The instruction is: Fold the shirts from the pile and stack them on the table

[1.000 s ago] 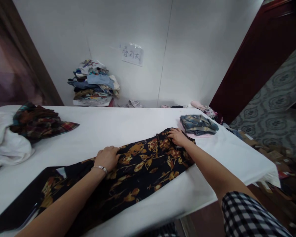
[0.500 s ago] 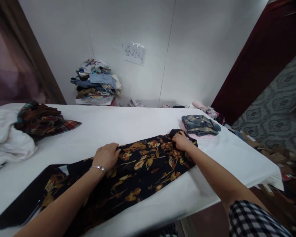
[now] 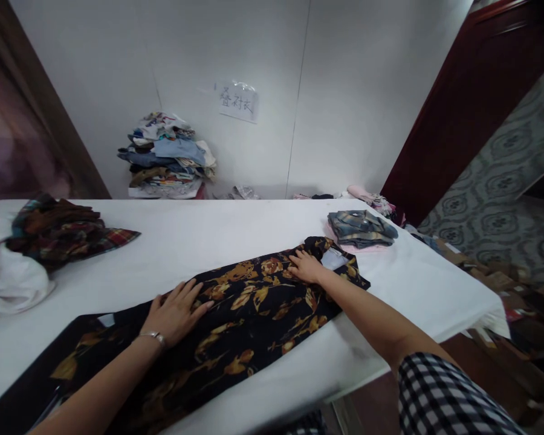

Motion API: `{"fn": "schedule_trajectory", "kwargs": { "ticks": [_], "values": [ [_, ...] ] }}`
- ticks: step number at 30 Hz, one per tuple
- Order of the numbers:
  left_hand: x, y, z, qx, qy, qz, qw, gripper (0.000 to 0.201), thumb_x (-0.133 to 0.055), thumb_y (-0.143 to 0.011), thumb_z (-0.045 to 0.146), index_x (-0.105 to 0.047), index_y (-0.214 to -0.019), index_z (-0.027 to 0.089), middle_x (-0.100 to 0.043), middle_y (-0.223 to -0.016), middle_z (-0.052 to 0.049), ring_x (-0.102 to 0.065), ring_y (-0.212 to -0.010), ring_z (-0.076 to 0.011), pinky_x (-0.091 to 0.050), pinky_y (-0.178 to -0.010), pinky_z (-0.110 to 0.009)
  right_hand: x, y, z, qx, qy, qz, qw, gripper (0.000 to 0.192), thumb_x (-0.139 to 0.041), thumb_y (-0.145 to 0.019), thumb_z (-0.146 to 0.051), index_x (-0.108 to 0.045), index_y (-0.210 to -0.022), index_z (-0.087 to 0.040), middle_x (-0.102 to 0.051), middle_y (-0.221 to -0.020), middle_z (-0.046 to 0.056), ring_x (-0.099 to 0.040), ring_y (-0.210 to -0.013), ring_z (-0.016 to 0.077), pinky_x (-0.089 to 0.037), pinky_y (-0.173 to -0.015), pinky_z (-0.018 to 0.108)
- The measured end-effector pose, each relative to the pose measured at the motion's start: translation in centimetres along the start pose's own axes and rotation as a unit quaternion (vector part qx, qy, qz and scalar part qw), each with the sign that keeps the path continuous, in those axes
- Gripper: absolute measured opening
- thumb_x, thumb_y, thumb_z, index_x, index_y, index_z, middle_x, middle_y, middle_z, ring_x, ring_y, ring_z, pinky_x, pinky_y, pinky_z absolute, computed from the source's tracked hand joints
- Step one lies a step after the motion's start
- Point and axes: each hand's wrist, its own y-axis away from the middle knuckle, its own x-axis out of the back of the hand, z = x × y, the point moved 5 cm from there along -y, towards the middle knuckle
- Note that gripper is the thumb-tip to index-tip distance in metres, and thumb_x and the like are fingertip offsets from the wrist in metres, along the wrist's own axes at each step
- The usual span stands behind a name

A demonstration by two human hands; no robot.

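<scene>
From afar, I see the left hand (image 3: 174,314) and right hand (image 3: 306,267) flat, fingers loosely spread, gripping nothing, on the black, gold-flowered fabric garment (image 3: 249,308), seemingly to hold it smooth.

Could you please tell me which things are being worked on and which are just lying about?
In use: dark floral garment, under the left hand and right hand; table beneath.

Apparently lying about: folded plaid garment; crumpled plaid cloth; white cloth; clothes pile.

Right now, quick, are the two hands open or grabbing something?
Left hand: open, laid on the dark flowered garment.
Right hand: open too, laid on the same garment near its right end.
</scene>
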Motion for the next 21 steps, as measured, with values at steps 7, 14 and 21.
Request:
{"fn": "schedule_trajectory", "kwargs": {
  "ticks": [7, 14, 21],
  "values": [
    [-0.2, -0.6, -1.3, 0.013, 0.008, -0.006, 1.0, 0.059, -0.027, -0.088, 0.05, -0.045, -0.137, 0.024, -0.031, -0.152, -0.009, -0.023, -0.141, -0.0294, -0.022, -0.107, -0.058, -0.1, 1.0, -0.1, -0.005, -0.094, 0.018, 0.995, 0.059, -0.038, -0.091, -0.054, -0.043, -0.14, -0.02, -0.03, -0.151, 0.015, -0.021, -0.141, 0.0307, -0.02, -0.111, 0.051],
    [-0.5, -0.7, -2.3, -0.022, 0.01, 0.009, 1.0, 0.046, -0.034, -0.087, 0.039, -0.06, -0.124, 0.031, -0.039, -0.148, -0.009, -0.026, -0.138, -0.0348, -0.022, -0.104, -0.063, 2.0, 3.8, 0.3, 0.082, -0.117, 0.035, 0.989, 0.041, -0.044, -0.092, -0.038, -0.059, -0.125, -0.019, -0.056, -0.133, 0.011, -0.05, -0.125, 0.024, -0.037, -0.106, 0.038],
    [-1.0, -0.7, -2.3, -0.012, -0.019, 0.028, 0.999, 0.045, -0.032, -0.088, 0.035, -0.058, -0.125, 0.031, -0.041, -0.147, -0.006, -0.026, -0.139, -0.034, -0.024, -0.104, -0.061, 1.2, 6.7, -0.2, 0.082, -0.111, 0.024, 0.99, 0.05, -0.048, -0.09, -0.041, -0.051, -0.135, -0.019, -0.041, -0.146, 0.01, -0.034, -0.137, 0.0252, -0.027, -0.113, 0.04]
  ]
}}
